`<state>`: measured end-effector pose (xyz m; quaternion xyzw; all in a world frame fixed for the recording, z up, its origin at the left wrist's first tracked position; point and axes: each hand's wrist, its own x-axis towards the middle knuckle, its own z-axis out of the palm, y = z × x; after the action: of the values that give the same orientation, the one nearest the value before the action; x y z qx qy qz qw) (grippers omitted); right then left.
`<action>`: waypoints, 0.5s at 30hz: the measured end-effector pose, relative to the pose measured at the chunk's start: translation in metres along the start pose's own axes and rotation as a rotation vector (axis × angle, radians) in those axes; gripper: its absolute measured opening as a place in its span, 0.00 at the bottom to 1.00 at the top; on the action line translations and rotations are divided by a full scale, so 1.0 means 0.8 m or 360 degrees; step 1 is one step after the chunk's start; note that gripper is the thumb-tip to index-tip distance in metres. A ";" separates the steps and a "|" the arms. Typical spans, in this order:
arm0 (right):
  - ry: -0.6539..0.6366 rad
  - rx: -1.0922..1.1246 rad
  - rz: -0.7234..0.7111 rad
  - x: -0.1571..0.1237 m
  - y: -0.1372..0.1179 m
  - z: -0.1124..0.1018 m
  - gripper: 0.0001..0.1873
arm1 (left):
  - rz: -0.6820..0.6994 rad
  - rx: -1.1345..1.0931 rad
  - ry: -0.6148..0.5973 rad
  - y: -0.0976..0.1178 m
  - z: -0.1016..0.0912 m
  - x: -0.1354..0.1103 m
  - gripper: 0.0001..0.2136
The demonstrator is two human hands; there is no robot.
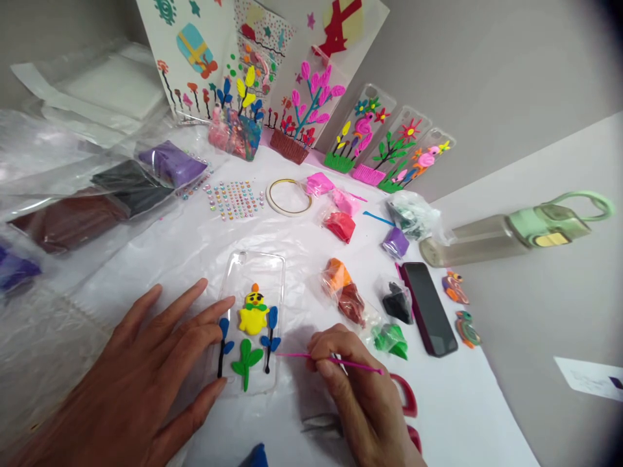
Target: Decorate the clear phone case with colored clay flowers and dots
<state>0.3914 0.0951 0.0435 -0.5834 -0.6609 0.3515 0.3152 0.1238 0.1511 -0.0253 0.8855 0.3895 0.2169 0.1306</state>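
Observation:
A clear phone case [263, 269] lies flat on the white sheet in front of me. On it sit a yellow clay chick [254, 319], a green clay plant [246, 362] and two blue clay flowers on black stems, the right one [272, 318] beside the chick. My left hand [150, 370] is spread over the case's left edge, its fingertips touching near the left blue flower [224, 327]. Between thumb and fingers of my right hand [350, 383] is a thin pink modelling tool [357, 366], its tip by the right edge of the case.
Red-handled scissors [409, 395] lie partly under my right hand. Further right are a phone [431, 310], wrapped clay lumps such as the green one [390, 340], and a bottle [487, 240]. Decorated cases [360, 126] lean at the back. Bagged clay [73, 217] lies left.

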 end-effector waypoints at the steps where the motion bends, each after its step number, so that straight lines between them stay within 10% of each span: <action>1: -0.0018 -0.0025 -0.0025 0.001 -0.001 0.000 0.06 | 0.0014 0.0012 -0.0007 0.000 0.000 0.000 0.14; 15: -0.0111 -0.0114 -0.0047 0.006 0.003 0.002 0.10 | -0.0002 -0.0009 -0.0022 0.001 0.000 0.001 0.11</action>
<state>0.3906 0.0997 0.0408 -0.5718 -0.6922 0.3431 0.2760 0.1247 0.1507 -0.0245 0.8863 0.3887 0.2118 0.1359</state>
